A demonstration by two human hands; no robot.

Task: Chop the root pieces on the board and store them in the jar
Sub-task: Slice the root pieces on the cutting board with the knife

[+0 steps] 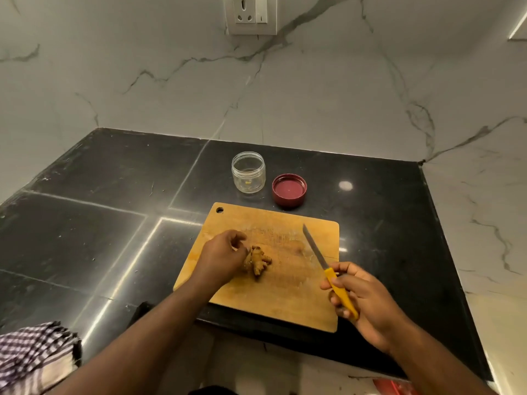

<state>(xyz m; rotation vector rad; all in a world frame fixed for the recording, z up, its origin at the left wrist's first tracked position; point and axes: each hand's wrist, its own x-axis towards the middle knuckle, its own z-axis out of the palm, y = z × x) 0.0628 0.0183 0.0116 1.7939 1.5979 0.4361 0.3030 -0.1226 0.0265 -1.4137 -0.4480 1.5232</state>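
A knobbly yellow-brown root piece [258,262] lies near the middle of the wooden chopping board [288,292]. My left hand [221,256] hovers at its left side with fingers loosely curled, touching or nearly touching it. My right hand [362,297] grips the yellow handle of a knife [328,269], whose blade points up and away over the board's right part. Behind the board stands a clear open jar [248,172], nearly empty, with its red lid [289,190] lying upside down to its right.
The board sits on a black polished counter [99,209] with marble walls behind and to the right. A checked cloth [34,354] lies at the counter's front left. A wall socket [251,14] is high on the back wall.
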